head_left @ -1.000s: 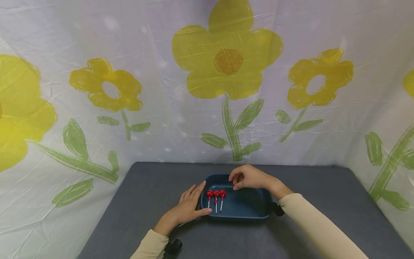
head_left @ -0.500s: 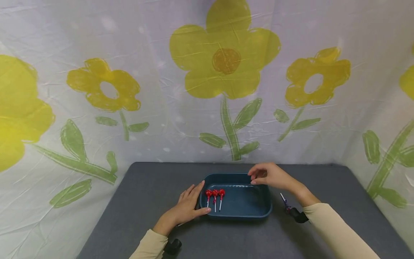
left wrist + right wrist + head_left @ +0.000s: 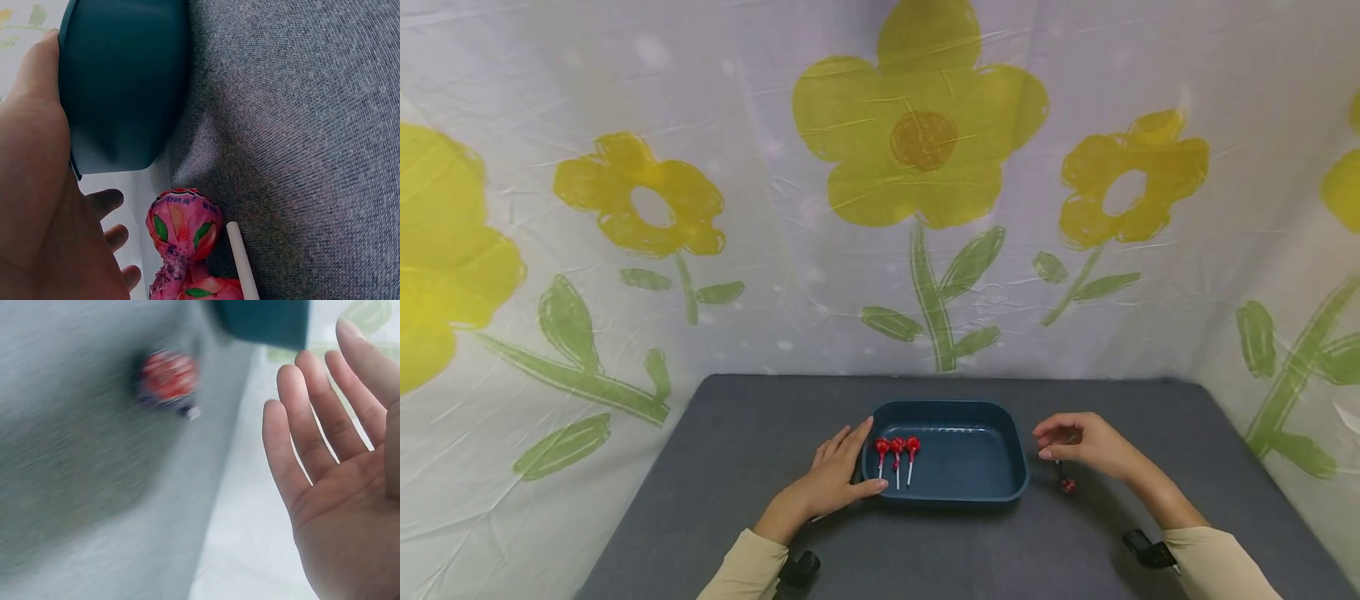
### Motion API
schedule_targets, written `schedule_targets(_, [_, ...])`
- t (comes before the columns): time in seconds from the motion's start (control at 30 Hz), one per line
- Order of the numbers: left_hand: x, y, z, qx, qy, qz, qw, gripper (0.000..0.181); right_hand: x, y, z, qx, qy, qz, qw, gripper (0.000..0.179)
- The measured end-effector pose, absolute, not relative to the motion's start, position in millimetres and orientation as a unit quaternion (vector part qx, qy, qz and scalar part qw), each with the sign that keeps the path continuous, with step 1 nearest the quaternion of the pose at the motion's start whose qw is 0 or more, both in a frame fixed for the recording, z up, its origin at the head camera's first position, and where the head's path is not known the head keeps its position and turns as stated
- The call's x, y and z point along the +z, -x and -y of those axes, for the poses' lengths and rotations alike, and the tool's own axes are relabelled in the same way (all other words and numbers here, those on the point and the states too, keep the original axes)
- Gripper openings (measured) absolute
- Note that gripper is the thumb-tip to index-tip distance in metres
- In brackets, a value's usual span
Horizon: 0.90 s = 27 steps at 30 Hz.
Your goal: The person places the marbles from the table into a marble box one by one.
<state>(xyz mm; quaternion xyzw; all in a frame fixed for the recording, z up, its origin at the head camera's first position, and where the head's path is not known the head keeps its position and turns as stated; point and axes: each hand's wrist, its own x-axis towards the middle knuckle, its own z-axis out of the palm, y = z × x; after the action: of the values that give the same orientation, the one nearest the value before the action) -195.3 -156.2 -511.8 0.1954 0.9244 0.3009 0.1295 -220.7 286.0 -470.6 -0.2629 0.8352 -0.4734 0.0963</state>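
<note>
A dark teal tray (image 3: 958, 497) holds three red-wrapped lollipops (image 3: 897, 447) lined up at its left end, white sticks toward the person. My left hand (image 3: 827, 482) rests on the tray's left rim, thumb at the front corner and fingers along the side. Pink-wrapped lollipops (image 3: 184, 225) lie below that hand in the left wrist view, beside a white stick (image 3: 242, 259). Right of the tray, my right hand (image 3: 1093, 446) hovers with loosely bent fingers and nothing in them. Just under it lies a lollipop in a red and dark wrapper (image 3: 1067, 484), its stick partly hidden by the hand.
The tray stands on a grey cloth-covered table (image 3: 955, 554). Behind it hangs a pale curtain (image 3: 820, 333) printed with yellow flowers. Each wrist wears a black strap-on camera (image 3: 1150, 550).
My right hand has moved from above the tray out to the right and toward me, over the single lollipop. The left hand and the three lollipops in the tray have stayed put.
</note>
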Motion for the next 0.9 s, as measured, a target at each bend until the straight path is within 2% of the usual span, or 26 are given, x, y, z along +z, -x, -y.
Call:
schedule_targets(0.37, [-510.7,194.5,155.1,0.302,-0.184,-0.927,0.127,0.098,-503.8,204.4,-314.7,-0.475,0.227,-0.838,0.145,0.029])
schedule_targets(0.9, [-512.3,195.4,155.2,0.297,-0.177,-0.93,0.127,0.099,-515.2,200.1,-321.6,-0.498,0.305,-0.804,0.114,0.02])
